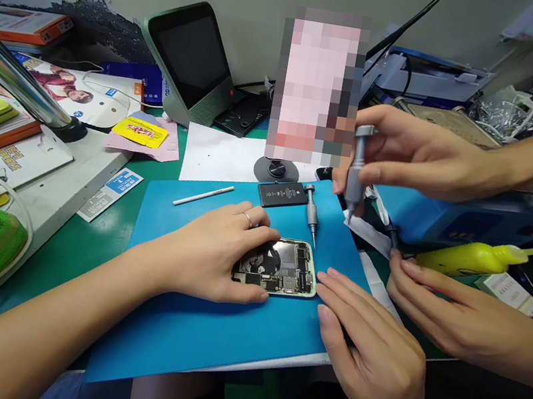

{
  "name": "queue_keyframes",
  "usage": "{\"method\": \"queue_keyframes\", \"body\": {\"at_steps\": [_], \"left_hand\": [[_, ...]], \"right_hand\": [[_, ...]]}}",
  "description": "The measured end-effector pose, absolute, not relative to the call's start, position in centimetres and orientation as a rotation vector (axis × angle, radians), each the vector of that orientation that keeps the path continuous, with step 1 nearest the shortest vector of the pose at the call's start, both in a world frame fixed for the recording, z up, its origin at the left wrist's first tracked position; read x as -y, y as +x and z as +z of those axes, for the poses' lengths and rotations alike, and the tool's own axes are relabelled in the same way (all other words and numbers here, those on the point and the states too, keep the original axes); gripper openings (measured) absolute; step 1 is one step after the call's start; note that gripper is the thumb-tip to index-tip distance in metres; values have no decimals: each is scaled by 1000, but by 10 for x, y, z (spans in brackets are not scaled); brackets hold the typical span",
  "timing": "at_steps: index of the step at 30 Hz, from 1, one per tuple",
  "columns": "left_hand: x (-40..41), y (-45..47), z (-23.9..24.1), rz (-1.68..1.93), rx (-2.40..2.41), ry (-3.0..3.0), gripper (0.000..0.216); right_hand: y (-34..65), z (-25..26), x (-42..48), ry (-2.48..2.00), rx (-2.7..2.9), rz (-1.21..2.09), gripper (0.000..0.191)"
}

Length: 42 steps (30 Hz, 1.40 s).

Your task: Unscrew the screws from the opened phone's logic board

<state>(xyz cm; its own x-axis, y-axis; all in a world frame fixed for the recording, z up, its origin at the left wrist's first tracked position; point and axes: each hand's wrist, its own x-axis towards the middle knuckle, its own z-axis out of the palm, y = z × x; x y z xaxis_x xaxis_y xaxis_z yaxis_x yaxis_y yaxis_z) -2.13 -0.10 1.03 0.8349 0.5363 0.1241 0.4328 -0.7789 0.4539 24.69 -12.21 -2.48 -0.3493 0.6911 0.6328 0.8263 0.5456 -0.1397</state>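
Green-rimmed phone (286, 267); insides up; long axis left-right

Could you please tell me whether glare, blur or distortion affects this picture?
In the head view, the open phone under the left hand looks fairly sharp; the metal pole shows bright streaks; a pixelated patch hides the upper centre; things near the edges look stretched.
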Motion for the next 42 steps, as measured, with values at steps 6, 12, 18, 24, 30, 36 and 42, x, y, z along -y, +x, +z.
{"method": "queue_keyframes", "body": {"at_steps": [6,12,18,24,30,36,42], "left_hand": [[1,-21,10,343,-722,2602,64],[1,-22,10,324,-725,2588,64],[0,-21,11,297,-727,2574,62],[1,-22,11,305,-736,2588,62],[1,-21,13,290,-737,2587,63],[0,-22,13,313,-730,2591,61],[0,-21,13,318,-724,2596,62]], "right_hand": [[248,-26,123,-1232,2122,-253,20],[247,-25,123,-1224,2112,-267,17],[246,-24,123,-1234,2107,-268,20],[247,-23,123,-1237,2099,-271,21],[247,-22,122,-1237,2115,-288,19],[248,-25,123,-1238,2102,-291,20],[248,-25,121,-1227,2093,-289,21]]}}
